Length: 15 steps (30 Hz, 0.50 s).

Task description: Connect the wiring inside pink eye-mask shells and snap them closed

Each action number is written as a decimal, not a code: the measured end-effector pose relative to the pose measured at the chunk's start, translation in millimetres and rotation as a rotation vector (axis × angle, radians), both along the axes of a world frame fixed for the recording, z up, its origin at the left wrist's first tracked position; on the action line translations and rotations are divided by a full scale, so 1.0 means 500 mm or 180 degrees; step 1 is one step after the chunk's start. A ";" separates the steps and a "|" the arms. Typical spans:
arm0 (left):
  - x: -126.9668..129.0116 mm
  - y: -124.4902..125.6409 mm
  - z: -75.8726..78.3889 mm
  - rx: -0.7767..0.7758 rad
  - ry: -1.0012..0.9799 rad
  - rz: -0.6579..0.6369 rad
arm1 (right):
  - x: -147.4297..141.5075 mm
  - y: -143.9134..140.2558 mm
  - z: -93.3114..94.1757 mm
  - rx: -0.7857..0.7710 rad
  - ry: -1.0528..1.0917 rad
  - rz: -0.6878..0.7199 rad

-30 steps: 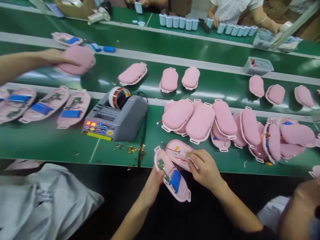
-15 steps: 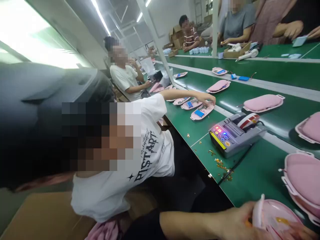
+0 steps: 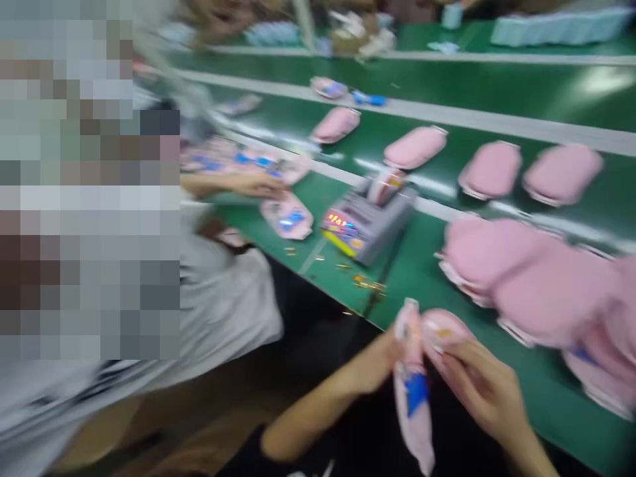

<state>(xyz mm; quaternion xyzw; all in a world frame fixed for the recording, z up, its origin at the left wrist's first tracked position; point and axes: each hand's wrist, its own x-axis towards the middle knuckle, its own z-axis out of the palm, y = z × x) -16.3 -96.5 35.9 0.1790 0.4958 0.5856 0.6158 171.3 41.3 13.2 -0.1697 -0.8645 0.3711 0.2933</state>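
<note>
Green surface (image 3: pixel 497 99), busy line. My left hand (image 3: pixel 370 364) and right hand (image 3: pixel 484 387) grip an open pink shell (image 3: pixel 415 391) off the near edge; it could drop, straining its wires.

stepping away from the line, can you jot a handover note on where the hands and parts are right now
Left hand: grips the open pink shell half with the blue battery showing.
Right hand: holds the other half, its edge against the first.
Parts: both halves sit at the green bench edge, opened like a book; pile of closed pink shells to the right; tape dispenser behind.
Done: battery sits in the half.
Left: halves not closed together. The picture is blurred, so wiring is unclear.
</note>
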 end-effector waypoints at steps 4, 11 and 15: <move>0.003 -0.024 -0.057 -0.0305 -0.0475 0.0037 | -0.038 -0.003 0.050 -0.0215 0.0164 0.0207; -0.002 -0.070 -0.090 -0.0326 -0.0589 0.0012 | -0.039 -0.026 0.040 0.0420 0.0274 0.0027; -0.006 -0.079 -0.097 -0.0159 -0.0301 -0.0110 | -0.070 -0.024 0.039 0.0889 0.0047 -0.0060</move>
